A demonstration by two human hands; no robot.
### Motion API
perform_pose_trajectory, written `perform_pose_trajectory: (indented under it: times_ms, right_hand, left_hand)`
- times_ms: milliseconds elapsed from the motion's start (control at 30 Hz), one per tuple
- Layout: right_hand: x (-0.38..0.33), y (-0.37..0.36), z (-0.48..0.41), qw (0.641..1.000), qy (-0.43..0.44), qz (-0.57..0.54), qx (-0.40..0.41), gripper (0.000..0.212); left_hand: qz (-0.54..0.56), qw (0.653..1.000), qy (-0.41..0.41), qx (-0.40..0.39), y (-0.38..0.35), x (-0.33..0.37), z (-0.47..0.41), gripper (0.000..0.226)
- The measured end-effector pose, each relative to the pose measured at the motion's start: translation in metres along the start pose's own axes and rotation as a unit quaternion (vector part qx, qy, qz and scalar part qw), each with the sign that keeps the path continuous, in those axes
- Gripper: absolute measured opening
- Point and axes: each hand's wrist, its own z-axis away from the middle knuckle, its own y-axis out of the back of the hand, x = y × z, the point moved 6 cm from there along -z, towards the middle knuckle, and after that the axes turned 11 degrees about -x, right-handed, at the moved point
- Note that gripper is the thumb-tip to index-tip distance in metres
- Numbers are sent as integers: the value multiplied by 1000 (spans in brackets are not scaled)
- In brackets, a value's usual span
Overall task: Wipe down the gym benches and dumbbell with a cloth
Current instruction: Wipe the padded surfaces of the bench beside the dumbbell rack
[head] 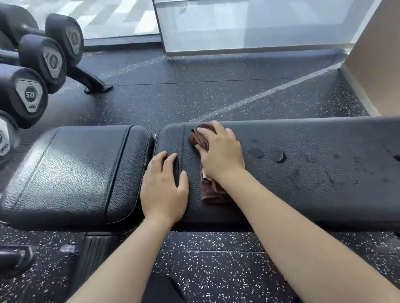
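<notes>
Brown cloth (pixel 201 137) under right hand (pixel 220 154), fingers flat, left hand (pixel 163 187) flat on two-pad bench (pixel 315 166), four dumbbells (pixel 15 94) racked.

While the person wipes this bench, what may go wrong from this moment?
1. The brown cloth is bunched under the right hand, so it may smear rather than dry the long pad.
2. Wet spots farther right on it could be missed.
3. The left hand lies close beside the cloth's path.

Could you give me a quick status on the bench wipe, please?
Right hand pressing brown cloth on long pad. Left hand resting on its end. Nothing blocking.
</notes>
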Motion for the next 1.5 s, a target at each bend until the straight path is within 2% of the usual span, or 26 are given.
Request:
perform_pose_trajectory:
  times_ms: [200, 333, 467, 600, 700, 800, 933, 1133, 1300, 1400, 1500]
  right_hand:
    - [-9, 4, -38, 1000, -11, -3, -13, 41]
    - [4, 9, 22, 1000, -5, -7, 2, 42]
    - [32, 16, 91, 997, -40, -7, 61, 41]
    - [36, 23, 62, 996, -76, 9, 37, 41]
    - [34, 30, 31, 996, -82, 12, 28, 41]
    - [33, 28, 39, 998, -55, 13, 32, 42]
    - [26, 16, 82, 998, 48, 17, 43, 40]
    - [27, 4, 151, 976, 167, 45, 133, 42]
    - [37, -12, 177, 964, 171, 70, 194, 45]
    - [20, -27, 177, 961, 149, 66, 221, 45]
    - [9, -34, 174, 948, 166, 92, 256, 47]
  left_hand:
    - [9, 1000, -1, 2, 4, 1, -4, 49]
    - [8, 1000, -12, -19, 1, 0, 1, 50]
    - [11, 999, -21, -49, -1, 1, 4, 51]
    - [9, 998, -16, -59, 4, 3, 2, 51]
    - [17, 999, -17, -38, 8, 5, -1, 50]
    - [13, 1000, -19, -16, 7, 2, -2, 50]
    - [11, 1000, -20, 21, 1, -2, -2, 48]
    - [5, 999, -34, 18, -1, -7, -6, 45]
    - [-3, 999, -27, 21, -3, -4, -2, 45]
    - [-1, 1000, -22, 18, -2, -6, 1, 44]
    - [0, 1000, -29, 12, 1, -6, 1, 42]
